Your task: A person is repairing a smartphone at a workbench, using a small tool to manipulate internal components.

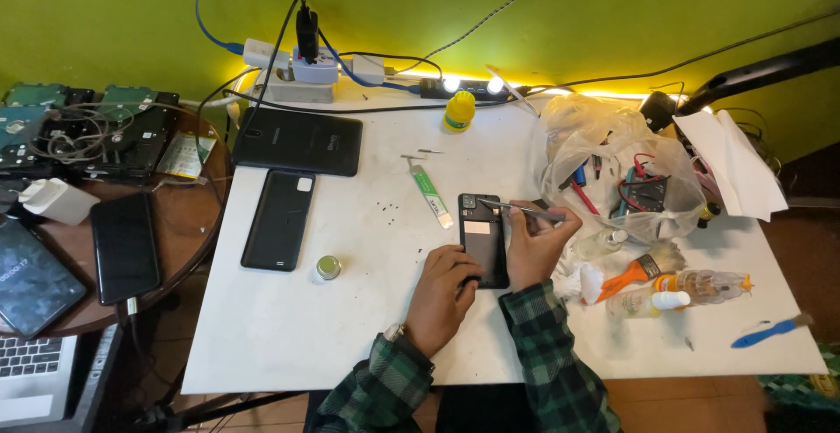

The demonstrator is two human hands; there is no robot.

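Your left hand [444,297] lies flat on the white table [289,328], fingers loosely together, fingertips pressing the lower left edge of the opened black phone [483,240]. The phone lies back-up, between your 2 hands, touching both.

Your right hand [538,245] is pinched shut on metal tweezers [516,209]; the tips point left, over the phone's top end near the camera module.

Left of your left hand: a small round tin [327,267], then a black phone back cover [278,219]. Beyond it, a black tablet [299,141]. Just up-left of the phone, a green-and-white pry tool [430,192].

Right of your right hand: an orange-handled brush [643,268], a clear bottle [691,286] and a plastic bag of parts [612,171]. A blue spudger [768,331] lies well apart, far right.
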